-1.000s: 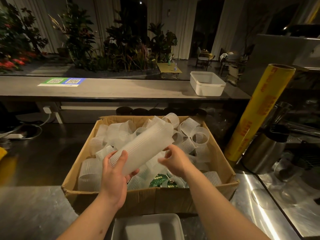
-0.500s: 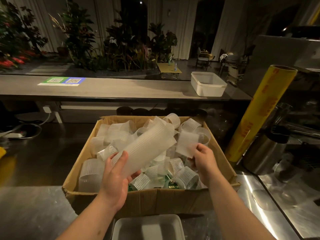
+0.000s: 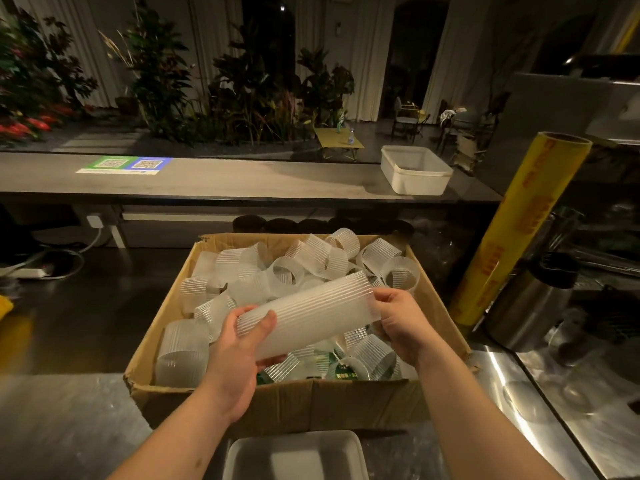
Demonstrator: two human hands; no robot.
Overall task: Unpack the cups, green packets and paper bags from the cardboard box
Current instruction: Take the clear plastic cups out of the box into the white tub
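Steel counter (image 3: 512, 410): left hand (image 3: 239, 344), right hand (image 3: 398, 323) grip ribbed cups (image 3: 311, 317).

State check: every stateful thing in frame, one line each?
cardboard box: open, holding loose cups
stack of cups: tilted, held above the box
left hand: grips the stack's lower end
right hand: grips the stack's upper end
green packets: in the box, under cups
white tub: upright on the back counter
yellow roll: standing, leaning
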